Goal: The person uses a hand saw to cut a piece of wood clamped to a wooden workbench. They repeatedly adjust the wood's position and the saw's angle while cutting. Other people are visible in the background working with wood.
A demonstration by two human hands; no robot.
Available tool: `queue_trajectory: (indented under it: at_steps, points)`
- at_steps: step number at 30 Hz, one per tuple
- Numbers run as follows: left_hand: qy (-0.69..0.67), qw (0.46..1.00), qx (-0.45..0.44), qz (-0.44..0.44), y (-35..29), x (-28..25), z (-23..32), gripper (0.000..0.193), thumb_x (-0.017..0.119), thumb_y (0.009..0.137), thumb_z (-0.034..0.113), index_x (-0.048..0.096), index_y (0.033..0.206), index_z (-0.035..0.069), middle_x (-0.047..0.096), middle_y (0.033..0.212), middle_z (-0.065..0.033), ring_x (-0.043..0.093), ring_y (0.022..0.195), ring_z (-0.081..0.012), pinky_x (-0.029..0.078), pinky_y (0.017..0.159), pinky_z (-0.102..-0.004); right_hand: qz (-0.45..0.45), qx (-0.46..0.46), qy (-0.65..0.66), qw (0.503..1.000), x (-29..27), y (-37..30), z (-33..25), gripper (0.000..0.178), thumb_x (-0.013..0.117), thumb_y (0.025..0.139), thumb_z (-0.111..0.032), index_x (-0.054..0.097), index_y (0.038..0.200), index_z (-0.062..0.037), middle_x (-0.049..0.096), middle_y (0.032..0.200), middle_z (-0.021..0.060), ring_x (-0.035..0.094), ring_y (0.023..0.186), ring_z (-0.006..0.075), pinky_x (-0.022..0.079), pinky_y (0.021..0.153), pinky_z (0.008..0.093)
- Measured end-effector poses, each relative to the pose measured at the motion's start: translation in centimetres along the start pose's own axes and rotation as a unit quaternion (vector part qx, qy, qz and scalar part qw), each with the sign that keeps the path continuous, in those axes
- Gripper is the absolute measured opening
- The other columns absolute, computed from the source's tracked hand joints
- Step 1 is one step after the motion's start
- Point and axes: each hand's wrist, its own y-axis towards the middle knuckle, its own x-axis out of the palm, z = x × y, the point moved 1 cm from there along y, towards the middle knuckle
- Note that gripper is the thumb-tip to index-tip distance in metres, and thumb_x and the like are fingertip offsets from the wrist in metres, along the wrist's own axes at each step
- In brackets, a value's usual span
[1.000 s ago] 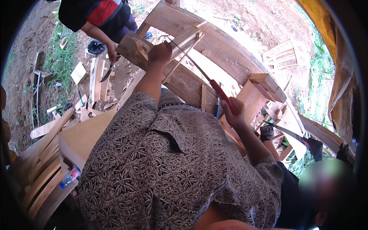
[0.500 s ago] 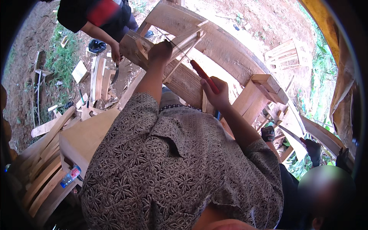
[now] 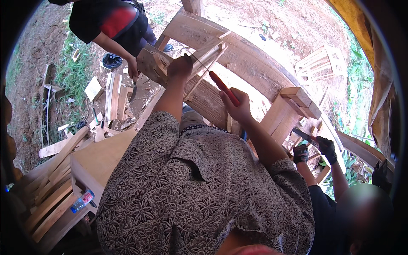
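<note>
Red is being shown by the straight handle of a slim tool [image 3: 224, 88], whose lower end is being gripped by the right hand [image 3: 239, 107]. Its thin, greyish blade is being pointed forward and to the left, across pale wooden strips [image 3: 213, 46], near a brown plank [image 3: 208, 104]. Near the blade, the left hand [image 3: 180, 67] is being held closed; what is being gripped in it cannot be told.

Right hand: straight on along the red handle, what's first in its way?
Beyond the red handle that the right hand itself grips, probably the thin slanting wooden strip, just past the handle's far end in the picture. Depth is unclear; it might pass over or under.
</note>
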Motion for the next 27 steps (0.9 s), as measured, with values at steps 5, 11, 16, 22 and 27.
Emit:
queue_trajectory:
  at_steps: [5,11,16,22,27]
  points:
    - [-0.012,1.0,0.016,0.015,-0.1,0.1,-0.4,0.062,0.027,0.106,0.041,0.077,0.102,0.004,0.075,0.108,-0.0204,0.07,0.106,-0.0429,0.053,0.096,-0.0527,-0.007,0.001,-0.013,1.0,-1.2,-1.0,0.8,0.037,0.07,0.099,-0.028,0.06,0.074,-0.0035,0.049,0.059,0.0003,0.046,0.057,0.0082,0.037,0.052,0.0311]
    - [-0.043,0.999,-0.012,0.031,-2.1,-3.3,1.4,0.06,0.03,0.105,0.039,0.077,0.094,0.004,0.075,0.098,-0.0225,0.072,0.095,-0.0442,0.056,0.089,-0.0539,-0.003,0.083,0.024,0.996,-5.9,-6.1,0.4,0.03,0.073,0.096,-0.024,0.064,0.075,-0.0045,0.053,0.064,-0.0012,0.049,0.061,0.0086,0.04,0.056,0.0302]
    - [-0.015,1.0,-0.005,0.021,-1.9,-2.8,0.9,0.053,0.035,0.104,0.038,0.075,0.096,0.005,0.075,0.097,-0.0218,0.072,0.093,-0.0436,0.057,0.085,-0.0541,-0.026,0.104,0.065,0.992,-6.0,-5.6,-1.2,0.026,0.071,0.097,-0.024,0.065,0.081,-0.0042,0.054,0.066,-0.0023,0.049,0.062,0.0074,0.04,0.057,0.0296]
    - [-0.007,0.996,0.086,0.02,-2.0,-2.0,1.1,0.043,0.038,0.103,0.033,0.072,0.103,0.006,0.075,0.098,-0.0184,0.073,0.093,-0.0406,0.058,0.082,-0.0537,-0.041,0.049,-0.014,0.998,1.3,2.0,-0.1,0.033,0.071,0.095,-0.032,0.064,0.08,-0.0033,0.062,0.066,0.0087,0.059,0.061,0.0201,0.046,0.06,0.039]
    - [-0.004,0.996,0.082,0.023,-1.8,-2.6,0.7,0.032,0.046,0.099,0.028,0.071,0.099,0.009,0.075,0.099,-0.0158,0.073,0.091,-0.0376,0.059,0.08,-0.0521,-0.047,0.033,-0.044,0.997,2.2,2.9,-0.9,0.036,0.07,0.095,-0.036,0.063,0.079,-0.0044,0.062,0.067,0.0128,0.061,0.06,0.0296,0.047,0.061,0.043]
